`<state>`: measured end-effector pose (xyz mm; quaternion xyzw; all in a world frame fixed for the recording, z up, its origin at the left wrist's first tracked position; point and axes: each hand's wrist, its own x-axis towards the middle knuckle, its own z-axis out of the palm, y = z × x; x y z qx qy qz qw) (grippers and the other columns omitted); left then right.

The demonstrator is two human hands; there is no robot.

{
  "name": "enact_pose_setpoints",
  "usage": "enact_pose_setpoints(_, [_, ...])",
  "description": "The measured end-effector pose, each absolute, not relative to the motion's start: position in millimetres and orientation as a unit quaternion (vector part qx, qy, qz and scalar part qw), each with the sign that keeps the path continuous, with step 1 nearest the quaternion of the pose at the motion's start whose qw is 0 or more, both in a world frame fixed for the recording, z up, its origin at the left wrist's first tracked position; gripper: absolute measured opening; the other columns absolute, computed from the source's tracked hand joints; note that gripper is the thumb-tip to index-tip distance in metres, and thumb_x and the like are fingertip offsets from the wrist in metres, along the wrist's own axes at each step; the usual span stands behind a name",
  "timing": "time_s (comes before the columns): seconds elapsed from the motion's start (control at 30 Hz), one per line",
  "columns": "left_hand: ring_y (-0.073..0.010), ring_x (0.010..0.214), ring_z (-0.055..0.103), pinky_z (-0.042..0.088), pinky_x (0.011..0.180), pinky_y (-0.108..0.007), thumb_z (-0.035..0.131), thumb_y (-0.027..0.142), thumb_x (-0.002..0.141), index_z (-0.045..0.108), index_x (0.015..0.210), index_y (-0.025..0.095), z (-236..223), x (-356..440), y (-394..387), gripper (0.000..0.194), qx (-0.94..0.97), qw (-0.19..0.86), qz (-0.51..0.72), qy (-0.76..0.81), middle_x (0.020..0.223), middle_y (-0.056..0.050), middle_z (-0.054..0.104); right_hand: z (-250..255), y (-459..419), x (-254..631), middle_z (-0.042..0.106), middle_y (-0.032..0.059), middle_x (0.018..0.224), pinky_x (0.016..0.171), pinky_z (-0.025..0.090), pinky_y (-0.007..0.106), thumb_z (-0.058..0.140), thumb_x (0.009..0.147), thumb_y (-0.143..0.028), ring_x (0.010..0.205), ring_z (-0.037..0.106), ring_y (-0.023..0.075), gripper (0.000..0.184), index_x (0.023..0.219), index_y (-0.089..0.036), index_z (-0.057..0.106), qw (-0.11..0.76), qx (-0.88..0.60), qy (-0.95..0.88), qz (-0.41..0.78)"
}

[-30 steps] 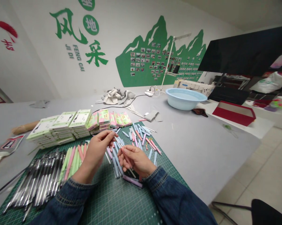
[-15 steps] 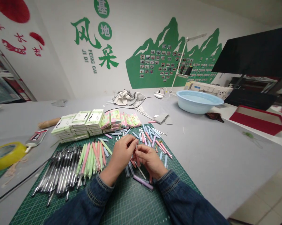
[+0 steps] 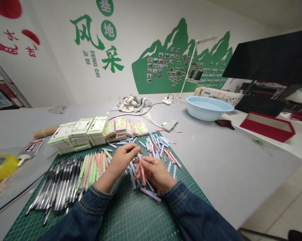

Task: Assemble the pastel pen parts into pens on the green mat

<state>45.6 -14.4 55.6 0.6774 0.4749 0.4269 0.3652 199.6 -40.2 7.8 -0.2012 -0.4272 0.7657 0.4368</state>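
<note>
My right hand [image 3: 156, 171] grips a pink pen barrel [image 3: 142, 173], held tilted over the green cutting mat [image 3: 131, 221]. At the barrel's upper end, the fingertips of my left hand [image 3: 123, 159] pinch a thin whitish piece that looks like a pen refill [image 3: 139, 155]; its lower part is hidden. A purple pen barrel [image 3: 150, 194] lies just below my right hand. Beyond both hands is a loose pile of blue, pink and purple pen parts [image 3: 157, 144]. Green and pink pens [image 3: 90, 169] lie in a row left of my left hand.
Many black-and-clear pens [image 3: 58, 184] lie at the mat's left. White-green boxes [image 3: 82, 129] and pink-green boxes [image 3: 121, 125] are stacked behind. A yellow tape roll [image 3: 7, 164] and glue tube [image 3: 31, 149] sit farther left. A blue basin [image 3: 207, 112] stands back right, near a red box [image 3: 268, 129].
My left hand has shifted slightly up and away from my right hand, and the whitish piece shows between them. The pink barrel is now more fully in view. The camera view has turned slightly right.
</note>
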Motion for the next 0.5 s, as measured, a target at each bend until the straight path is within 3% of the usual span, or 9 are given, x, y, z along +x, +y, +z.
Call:
enact_pose_setpoints(0.33, [-0.0121, 0.057, 0.043, 0.035, 0.054, -0.023, 0.054, 0.043, 0.080, 0.052, 0.060, 0.017, 44.9, 48.4, -11.5, 0.033, 0.661, 0.413, 0.417, 0.468, 0.057, 0.003, 0.045, 3.0, -38.1, 198.2, 0.066, 0.0057, 0.075, 0.057, 0.054, 0.028, 0.062, 0.082, -0.034, 0.055, 0.063, 0.0120, 0.025, 0.092, -0.011, 0.059, 0.449, -0.185, -0.414, 0.770])
enact_pose_setpoints(0.5, [-0.0120, 0.058, 0.044, 0.035, 0.056, -0.023, 0.054, 0.040, 0.081, 0.049, 0.058, 0.018, 42.5, 50.5, -13.1, 0.032, 0.663, 0.388, 0.426, 0.478, 0.057, 0.004, 0.045, -0.3, -38.0, 196.9, 0.067, 0.0047, 0.073, 0.060, 0.055, 0.030, 0.065, 0.080, -0.034, 0.055, 0.062, 0.0111, 0.025, 0.090, -0.012, 0.059, 0.463, -0.208, -0.400, 0.763])
